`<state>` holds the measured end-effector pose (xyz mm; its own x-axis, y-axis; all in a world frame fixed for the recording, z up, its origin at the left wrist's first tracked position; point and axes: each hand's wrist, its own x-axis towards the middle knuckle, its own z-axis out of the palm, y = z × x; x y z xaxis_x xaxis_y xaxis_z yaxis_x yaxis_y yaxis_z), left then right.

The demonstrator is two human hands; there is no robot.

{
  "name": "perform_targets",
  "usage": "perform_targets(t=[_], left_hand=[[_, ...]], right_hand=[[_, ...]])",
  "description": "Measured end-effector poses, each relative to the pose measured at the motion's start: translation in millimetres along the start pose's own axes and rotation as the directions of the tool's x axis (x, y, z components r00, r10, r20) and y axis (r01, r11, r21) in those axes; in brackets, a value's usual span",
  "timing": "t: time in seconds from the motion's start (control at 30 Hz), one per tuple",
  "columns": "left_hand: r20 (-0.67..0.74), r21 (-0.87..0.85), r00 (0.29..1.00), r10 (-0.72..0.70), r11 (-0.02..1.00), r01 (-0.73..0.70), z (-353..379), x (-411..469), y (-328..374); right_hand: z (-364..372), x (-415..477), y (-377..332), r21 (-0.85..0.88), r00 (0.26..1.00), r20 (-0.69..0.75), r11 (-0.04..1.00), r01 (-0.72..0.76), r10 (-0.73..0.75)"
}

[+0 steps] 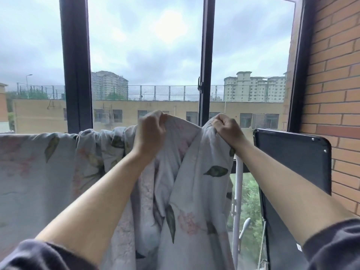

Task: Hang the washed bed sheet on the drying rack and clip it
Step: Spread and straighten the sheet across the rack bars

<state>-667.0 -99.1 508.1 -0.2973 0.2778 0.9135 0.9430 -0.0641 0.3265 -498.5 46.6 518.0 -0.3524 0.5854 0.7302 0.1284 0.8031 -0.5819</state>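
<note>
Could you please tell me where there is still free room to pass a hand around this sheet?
Free: the narrow gap between the right edge of the bed sheet and the black panel, holding only the white pole. Crowded: the middle, where left hand and right hand grip bunched folds.

Both arms reach forward and up, bare from the elbow to the wrist, with dark sleeves (pixel 335 244) pushed back near the elbows. The left forearm (pixel 93 191) rises from the lower left towards the middle, its wrist bent a little. The left grip (pixel 150 131) shows its back to the camera, fingers curled and pinching a fold of the sheet (pixel 194 191) at its top edge. The right forearm (pixel 292 182) slants in from the lower right. The right grip (pixel 227 129) is a closed fist, knuckles up, clenched on the same cloth, level with the left and near it.
</note>
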Motion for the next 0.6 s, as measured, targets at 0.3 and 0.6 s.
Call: perform_targets(t=[0.3, 0.6], left_hand=[[-0.101, -0.518, 0.644, -0.758, 0.593, 0.617, -37.6, 41.5, -19.4], [0.326, 0.217, 0.895, 0.304, 0.898, -0.384, 22.7, -13.7, 38.7]], right_hand=[[1.0, -3.8, 3.1, -0.108, 1.0, -0.003, 0.994, -0.025, 0.025], [-13.5, -8.4, 8.3, -0.152, 0.998, 0.051, 0.987, 0.053, -0.046]])
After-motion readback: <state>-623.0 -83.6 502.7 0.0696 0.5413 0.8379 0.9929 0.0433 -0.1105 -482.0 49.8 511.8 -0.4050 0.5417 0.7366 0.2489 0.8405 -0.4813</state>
